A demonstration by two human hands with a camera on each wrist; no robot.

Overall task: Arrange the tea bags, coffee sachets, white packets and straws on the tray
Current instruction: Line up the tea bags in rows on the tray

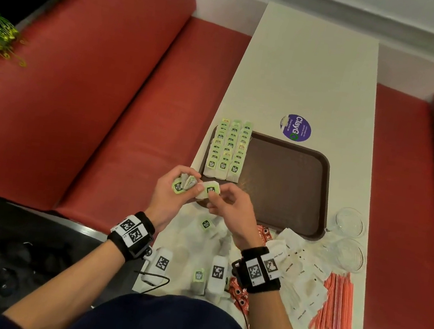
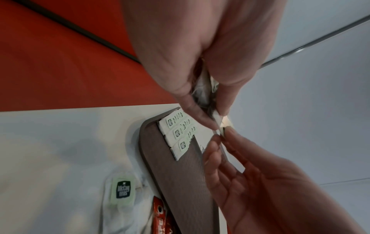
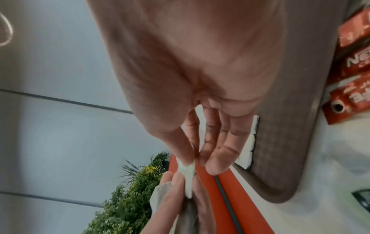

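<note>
Left hand (image 1: pixel 171 191) grips a small bunch of white paper tea bags with green tags (image 1: pixel 183 184). Right hand (image 1: pixel 228 203) pinches one green-tagged tea bag (image 1: pixel 209 189) by thumb and forefinger, touching the bunch. Both held above near-left corner of brown plastic tray (image 1: pixel 288 184). Three rows of tea bags (image 1: pixel 228 149) lie along the tray's left side

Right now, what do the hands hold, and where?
Left hand grips a small bunch of tea bags; right hand pinches one tea bag at its edge.
</note>
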